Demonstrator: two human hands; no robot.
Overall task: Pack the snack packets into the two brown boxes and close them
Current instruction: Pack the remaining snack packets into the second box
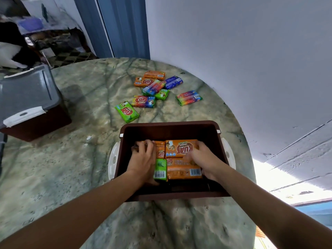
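An open brown box (168, 127) with white side handles stands on the table in front of me. Inside lie orange packets (181, 148) and one green packet (160, 169) on edge. Both my hands are down in the box. My left hand (143, 159) rests with curled fingers on the packets at the left. My right hand (201, 157) grips the right end of the orange packets. Several loose packets (152, 87), orange, green, blue and rainbow, lie scattered beyond the box. A second brown box (36, 123) with its grey lid (27, 92) on stands at the left.
The marble-patterned round table (80, 168) meets a white wall (233, 51) at the right and back. A blue door frame (124, 27) and a cluttered room show at the back left.
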